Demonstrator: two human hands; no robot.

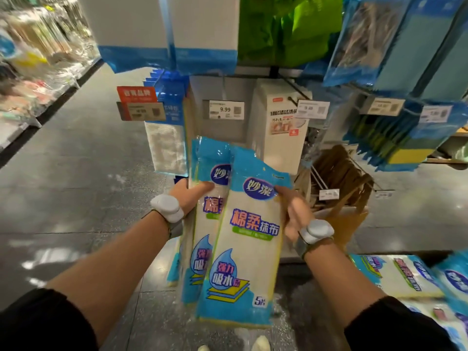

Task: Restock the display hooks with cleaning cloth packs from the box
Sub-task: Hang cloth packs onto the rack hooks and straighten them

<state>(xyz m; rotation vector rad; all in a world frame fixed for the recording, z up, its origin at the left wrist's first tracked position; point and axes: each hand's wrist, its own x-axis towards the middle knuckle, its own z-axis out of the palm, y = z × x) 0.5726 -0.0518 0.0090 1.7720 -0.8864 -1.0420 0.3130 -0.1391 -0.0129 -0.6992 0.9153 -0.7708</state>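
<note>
Cleaning cloth packs (243, 239) gripped by left hand (188, 198), right hand (295, 214) pinching front pack

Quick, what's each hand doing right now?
Left hand: grips the rear cloth packs, thumb across the front.
Right hand: grips the front cloth pack at its right edge; blurred.

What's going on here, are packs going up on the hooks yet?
Not yet. A person stands at a shop display holding two cleaning cloth packs upright. The left hand grips the rear pack, thumb across its front. The right hand, motion-blurred, holds the right edge of the front pack, which overlaps the rear one. Neither pack is on a hook. More spare packs of the same kind lie at lower right, and a 9.99 price tag hangs just above the held packs.
</note>
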